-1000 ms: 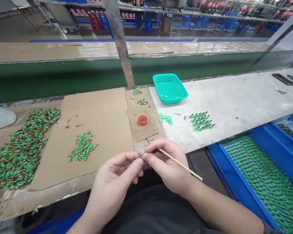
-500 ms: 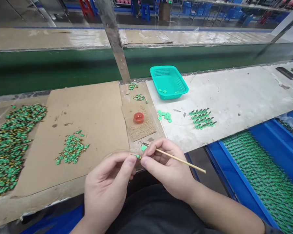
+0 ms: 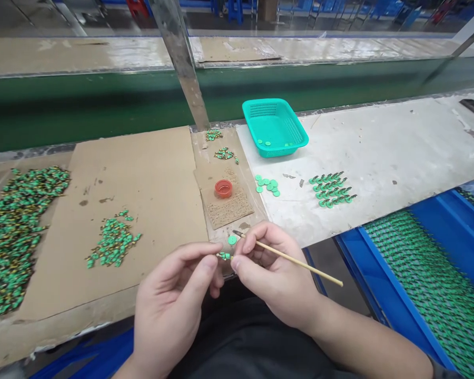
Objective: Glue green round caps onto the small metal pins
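My right hand [image 3: 278,263] is closed round a thin wooden-handled brush [image 3: 296,258], its dark tip pointing up and left. The same hand's thumb and fingertip also pinch one end of a small green piece with dark and yellow parts [image 3: 224,256]. Beside that piece's other end is my left hand [image 3: 177,295], thumb and index finger slightly apart and not visibly gripping it. Just beyond the fingertips, a round green disc [image 3: 231,240] lies at the table's edge. A red cap-like dish [image 3: 223,189] sits on a cardboard square [image 3: 231,213] behind it.
Left of me lie a small heap [image 3: 112,242] and a large heap [image 3: 19,231] of similar pieces. A turquoise basket [image 3: 274,129] stands behind loose green discs [image 3: 267,184]. Rows of pieces standing on discs [image 3: 332,188] are at right, above a blue tray [image 3: 383,263] full of them.
The left thumb and index finger have parted from the small green piece, which stays in the right fingertips. The right hand and brush shifted slightly right; the view tilted down a little.
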`<state>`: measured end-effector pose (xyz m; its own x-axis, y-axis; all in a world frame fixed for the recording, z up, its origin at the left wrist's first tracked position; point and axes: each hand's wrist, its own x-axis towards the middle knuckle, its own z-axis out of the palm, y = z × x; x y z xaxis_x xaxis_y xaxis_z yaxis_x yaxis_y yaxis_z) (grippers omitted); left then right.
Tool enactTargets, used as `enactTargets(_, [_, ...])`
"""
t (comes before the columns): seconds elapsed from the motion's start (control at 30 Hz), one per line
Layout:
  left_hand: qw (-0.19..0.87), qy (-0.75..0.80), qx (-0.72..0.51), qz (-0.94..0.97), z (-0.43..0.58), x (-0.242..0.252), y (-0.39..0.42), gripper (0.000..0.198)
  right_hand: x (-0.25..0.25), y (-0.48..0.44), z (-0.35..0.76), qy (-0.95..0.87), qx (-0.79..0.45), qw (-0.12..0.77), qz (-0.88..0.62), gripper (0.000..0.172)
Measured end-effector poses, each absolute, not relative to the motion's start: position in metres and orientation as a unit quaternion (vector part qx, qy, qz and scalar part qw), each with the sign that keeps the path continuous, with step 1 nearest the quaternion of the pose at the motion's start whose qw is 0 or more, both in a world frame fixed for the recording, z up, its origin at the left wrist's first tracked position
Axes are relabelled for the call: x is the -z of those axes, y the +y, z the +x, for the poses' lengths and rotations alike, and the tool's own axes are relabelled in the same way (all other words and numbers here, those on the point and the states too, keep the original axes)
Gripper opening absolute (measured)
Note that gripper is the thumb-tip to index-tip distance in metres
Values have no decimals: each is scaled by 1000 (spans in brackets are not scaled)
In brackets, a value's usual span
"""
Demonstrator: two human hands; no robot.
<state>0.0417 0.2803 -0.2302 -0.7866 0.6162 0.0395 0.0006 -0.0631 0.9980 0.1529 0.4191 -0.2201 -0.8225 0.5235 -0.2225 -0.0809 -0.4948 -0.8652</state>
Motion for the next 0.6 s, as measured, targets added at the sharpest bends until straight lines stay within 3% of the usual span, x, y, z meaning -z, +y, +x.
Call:
enactTargets(0.4, [330, 598, -705, 189, 40, 232, 281, 30, 221, 423, 153, -441, -854, 156, -225, 37])
enactTargets(0.53, [235, 643, -700, 203, 25, 237, 274, 26, 233, 446, 159, -600, -731, 226, -235, 13])
enactTargets(0.6, [177, 677, -685, 203, 15, 240, 269, 26, 244, 461, 160, -718, -613, 262, -203, 12])
